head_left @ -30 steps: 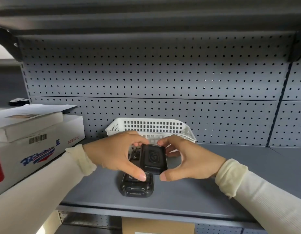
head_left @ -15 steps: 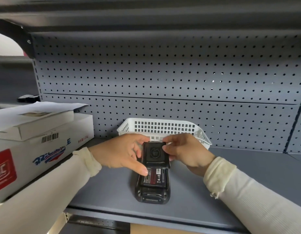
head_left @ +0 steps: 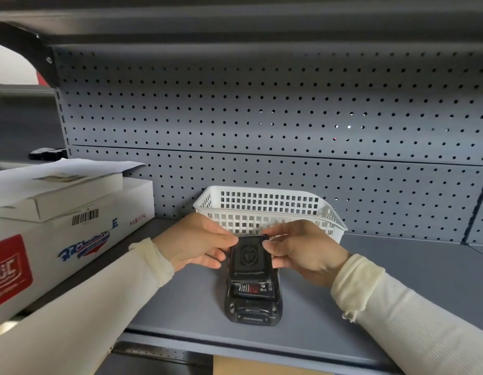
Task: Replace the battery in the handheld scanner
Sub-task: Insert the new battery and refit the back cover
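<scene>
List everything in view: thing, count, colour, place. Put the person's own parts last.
scanner: 1, black, face down on the shelf, centre
battery cover: 1, black, over the scanner's far end, held from both sides
battery: 1, black with a red label, in the scanner's open back
basket: 1, white, behind the scanner
cartons: 2, white, stacked at left
shelf: 1, grey
left hand: 1, on the cover
right hand: 1, on the cover

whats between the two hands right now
In the head view, the black battery cover sits between the left hand and right hand, over the scanner.
</scene>
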{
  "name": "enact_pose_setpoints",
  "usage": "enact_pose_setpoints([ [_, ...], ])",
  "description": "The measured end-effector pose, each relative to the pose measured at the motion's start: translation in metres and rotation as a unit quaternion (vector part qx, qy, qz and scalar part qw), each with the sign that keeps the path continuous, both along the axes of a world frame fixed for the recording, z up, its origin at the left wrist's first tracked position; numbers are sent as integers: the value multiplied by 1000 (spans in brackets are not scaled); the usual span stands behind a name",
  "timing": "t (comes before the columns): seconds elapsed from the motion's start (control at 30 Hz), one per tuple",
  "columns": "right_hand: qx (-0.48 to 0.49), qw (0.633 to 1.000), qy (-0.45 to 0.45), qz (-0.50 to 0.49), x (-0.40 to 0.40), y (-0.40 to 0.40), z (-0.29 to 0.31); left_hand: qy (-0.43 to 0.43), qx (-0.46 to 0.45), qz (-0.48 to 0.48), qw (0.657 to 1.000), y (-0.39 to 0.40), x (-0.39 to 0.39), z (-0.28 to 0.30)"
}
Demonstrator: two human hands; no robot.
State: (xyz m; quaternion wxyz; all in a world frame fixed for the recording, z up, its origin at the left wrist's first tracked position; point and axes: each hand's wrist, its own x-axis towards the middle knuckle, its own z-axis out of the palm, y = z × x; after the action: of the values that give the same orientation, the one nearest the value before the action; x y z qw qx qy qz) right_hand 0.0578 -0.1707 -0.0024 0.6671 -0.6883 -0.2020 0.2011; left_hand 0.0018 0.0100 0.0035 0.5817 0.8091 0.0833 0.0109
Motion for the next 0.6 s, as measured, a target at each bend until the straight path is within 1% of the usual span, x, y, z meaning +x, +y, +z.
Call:
enact_pose_setpoints([
  [0.23, -84, 995, -51, 11, -7, -9, 4, 7, 13, 3, 1000, -5, -1, 5],
  [0.6, -83, 993, -85, 27, -9, -13, 2, -28, 32, -3, 999, -5, -10, 4],
])
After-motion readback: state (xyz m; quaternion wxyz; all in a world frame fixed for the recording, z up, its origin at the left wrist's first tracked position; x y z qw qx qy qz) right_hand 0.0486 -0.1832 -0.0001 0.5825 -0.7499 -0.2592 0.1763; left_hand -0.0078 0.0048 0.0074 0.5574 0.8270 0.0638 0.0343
